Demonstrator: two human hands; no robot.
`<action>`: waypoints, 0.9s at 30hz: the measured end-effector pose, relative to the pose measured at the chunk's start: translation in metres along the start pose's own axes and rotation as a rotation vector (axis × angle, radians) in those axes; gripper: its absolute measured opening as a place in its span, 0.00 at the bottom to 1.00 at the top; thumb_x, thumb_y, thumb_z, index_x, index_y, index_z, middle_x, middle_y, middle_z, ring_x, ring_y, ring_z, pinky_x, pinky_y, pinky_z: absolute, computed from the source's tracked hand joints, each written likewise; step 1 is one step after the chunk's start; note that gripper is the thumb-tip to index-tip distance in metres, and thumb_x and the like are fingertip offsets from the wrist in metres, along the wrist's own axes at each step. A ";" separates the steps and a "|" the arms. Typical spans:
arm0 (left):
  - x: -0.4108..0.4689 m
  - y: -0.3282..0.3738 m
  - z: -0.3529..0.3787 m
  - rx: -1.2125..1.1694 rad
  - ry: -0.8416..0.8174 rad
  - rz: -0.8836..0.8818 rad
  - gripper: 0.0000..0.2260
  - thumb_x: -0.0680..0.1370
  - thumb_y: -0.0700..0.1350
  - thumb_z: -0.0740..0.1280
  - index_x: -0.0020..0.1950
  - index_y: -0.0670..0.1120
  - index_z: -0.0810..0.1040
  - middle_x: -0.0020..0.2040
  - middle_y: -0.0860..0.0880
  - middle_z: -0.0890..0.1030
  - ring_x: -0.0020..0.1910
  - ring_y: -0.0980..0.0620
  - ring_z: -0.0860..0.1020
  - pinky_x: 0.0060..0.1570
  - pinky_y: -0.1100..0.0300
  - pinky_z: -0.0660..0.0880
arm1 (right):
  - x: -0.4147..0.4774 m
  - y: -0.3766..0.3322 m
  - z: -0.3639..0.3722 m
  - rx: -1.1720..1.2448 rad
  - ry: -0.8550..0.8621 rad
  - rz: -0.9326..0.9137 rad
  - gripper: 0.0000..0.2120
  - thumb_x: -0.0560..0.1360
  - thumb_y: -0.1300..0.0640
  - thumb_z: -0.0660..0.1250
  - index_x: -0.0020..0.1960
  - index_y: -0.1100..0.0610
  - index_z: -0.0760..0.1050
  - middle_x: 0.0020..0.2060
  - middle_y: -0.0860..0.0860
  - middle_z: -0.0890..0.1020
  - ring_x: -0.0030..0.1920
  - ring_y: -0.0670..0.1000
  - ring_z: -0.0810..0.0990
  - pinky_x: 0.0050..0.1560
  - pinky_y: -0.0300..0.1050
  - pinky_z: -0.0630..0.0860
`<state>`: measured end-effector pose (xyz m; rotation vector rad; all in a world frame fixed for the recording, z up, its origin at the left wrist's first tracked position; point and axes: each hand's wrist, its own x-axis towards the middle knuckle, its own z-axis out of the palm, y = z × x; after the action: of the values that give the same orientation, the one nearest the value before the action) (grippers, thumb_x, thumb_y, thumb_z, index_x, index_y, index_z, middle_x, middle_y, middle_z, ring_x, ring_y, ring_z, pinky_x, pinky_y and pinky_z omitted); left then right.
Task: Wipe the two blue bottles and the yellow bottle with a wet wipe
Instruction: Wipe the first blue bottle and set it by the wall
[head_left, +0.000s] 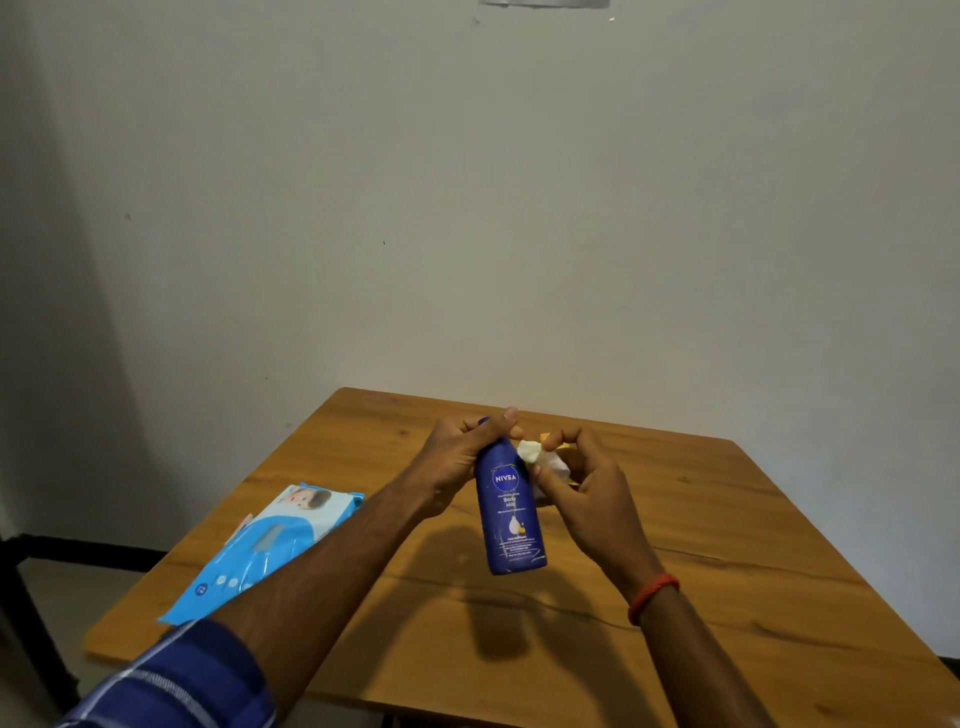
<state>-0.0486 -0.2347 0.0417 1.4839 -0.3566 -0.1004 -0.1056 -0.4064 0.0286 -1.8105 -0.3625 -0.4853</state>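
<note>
My left hand grips the upper part of a dark blue Nivea bottle and holds it above the wooden table, its base tilted toward me. My right hand pinches a crumpled white wet wipe against the bottle's right shoulder. Behind my right hand's fingers a sliver of something yellow shows, most of it hidden. A second blue bottle is not visible.
A light blue pack of wet wipes lies flat on the table's left side, near its left edge. A plain wall stands right behind the table's far edge. A red band circles my right wrist.
</note>
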 end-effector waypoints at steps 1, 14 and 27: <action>0.000 0.000 0.000 0.000 0.009 0.004 0.20 0.72 0.58 0.70 0.51 0.42 0.82 0.46 0.45 0.85 0.43 0.48 0.83 0.46 0.57 0.79 | 0.001 -0.002 0.000 -0.062 -0.005 -0.044 0.11 0.76 0.57 0.70 0.55 0.49 0.71 0.51 0.43 0.81 0.51 0.45 0.82 0.42 0.38 0.82; 0.002 -0.004 0.001 0.029 0.132 0.052 0.23 0.68 0.63 0.74 0.42 0.42 0.82 0.38 0.46 0.84 0.38 0.47 0.81 0.45 0.52 0.78 | -0.004 -0.009 -0.001 -0.500 -0.208 -0.398 0.12 0.75 0.57 0.70 0.58 0.51 0.81 0.48 0.46 0.78 0.46 0.37 0.74 0.44 0.24 0.70; -0.001 -0.015 0.007 0.052 0.098 0.036 0.28 0.64 0.70 0.71 0.42 0.44 0.82 0.38 0.48 0.84 0.39 0.48 0.82 0.44 0.54 0.78 | -0.011 0.003 -0.011 -0.531 -0.200 -0.369 0.10 0.73 0.55 0.72 0.54 0.51 0.82 0.45 0.44 0.79 0.44 0.37 0.75 0.40 0.26 0.72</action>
<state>-0.0495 -0.2427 0.0268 1.5268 -0.3085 0.0100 -0.1155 -0.4176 0.0230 -2.3278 -0.7712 -0.7058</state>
